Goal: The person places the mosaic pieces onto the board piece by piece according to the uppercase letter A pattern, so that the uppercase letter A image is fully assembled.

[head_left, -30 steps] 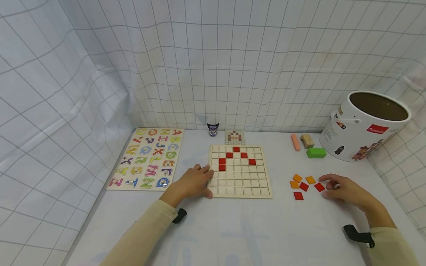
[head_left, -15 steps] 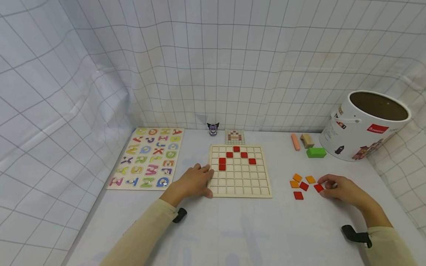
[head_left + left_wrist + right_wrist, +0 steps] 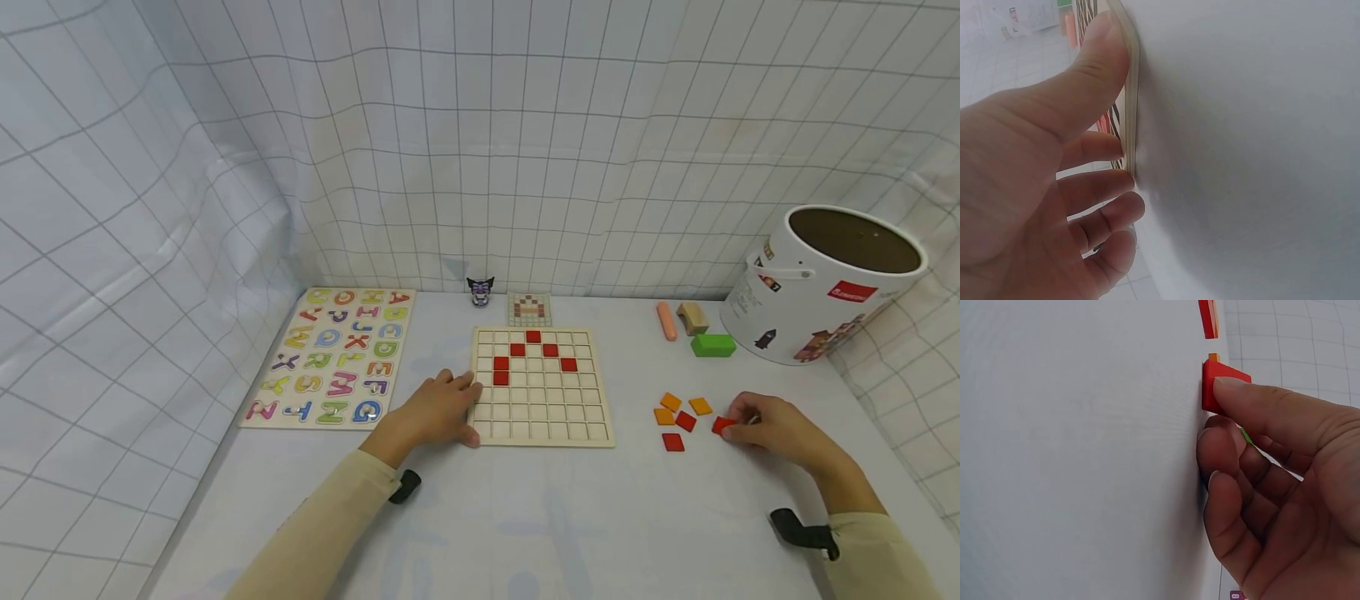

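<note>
Head view: right hand [image 3: 776, 429] now pinches red tile [image 3: 722, 425], tilted up; left hand [image 3: 435, 410], fingers relaxed, steadies grid board [image 3: 542, 433].

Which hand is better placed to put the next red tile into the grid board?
Probably the right hand: it already pinches a red tile. The left hand rests against the grid board edge.

At the left of the frame the alphabet puzzle board [image 3: 330, 357] carries coloured letters, seen upside down: A, B, C, D, E, F, G among them. The bucket [image 3: 817, 287] at the right bears a red label with unreadable print.
</note>
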### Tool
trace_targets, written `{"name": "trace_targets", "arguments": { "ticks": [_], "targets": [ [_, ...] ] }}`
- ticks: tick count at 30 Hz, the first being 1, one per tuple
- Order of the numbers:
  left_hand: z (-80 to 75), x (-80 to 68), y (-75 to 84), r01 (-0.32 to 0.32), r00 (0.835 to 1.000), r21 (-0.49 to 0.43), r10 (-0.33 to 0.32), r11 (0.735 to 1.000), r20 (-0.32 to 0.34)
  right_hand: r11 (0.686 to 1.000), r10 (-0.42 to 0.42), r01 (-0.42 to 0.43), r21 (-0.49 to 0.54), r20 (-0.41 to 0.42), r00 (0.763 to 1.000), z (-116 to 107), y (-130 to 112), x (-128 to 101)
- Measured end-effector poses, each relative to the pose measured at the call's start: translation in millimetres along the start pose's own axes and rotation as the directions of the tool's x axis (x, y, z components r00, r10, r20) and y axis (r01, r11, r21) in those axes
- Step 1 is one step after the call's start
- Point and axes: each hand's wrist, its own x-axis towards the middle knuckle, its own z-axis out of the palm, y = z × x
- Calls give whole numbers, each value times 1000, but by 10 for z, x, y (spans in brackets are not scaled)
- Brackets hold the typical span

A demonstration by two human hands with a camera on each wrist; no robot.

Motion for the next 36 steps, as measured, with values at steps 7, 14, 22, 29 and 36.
{"name": "trace_targets", "arguments": {
  "ticks": [7, 14, 22, 29, 36],
  "targets": [
    [1, -9, -4, 3, 1000, -13, -3, 1000, 2, 995, 9, -9, 103, -3, 1000, 11, 21, -2],
    [5, -6, -2, 5, 1000, -10, -5, 1000, -1, 991, -15, 15, 136, 1, 1000, -39, 15, -26],
    [-5, -10, 8, 7, 1000, -3, -7, 1000, 1, 989, -18, 24, 149, -37, 999, -48, -81, 42],
    [-11, -9, 13, 6, 1000, -5, -6, 1000, -2, 965, -62, 95, 246, -137, 989, -37, -255, 154],
    [-16, -15, 12, 7, 1000, -3, -7, 1000, -1, 879, -39, 147, 453, -239, 970, 89, -545, 346]
  ]
}}
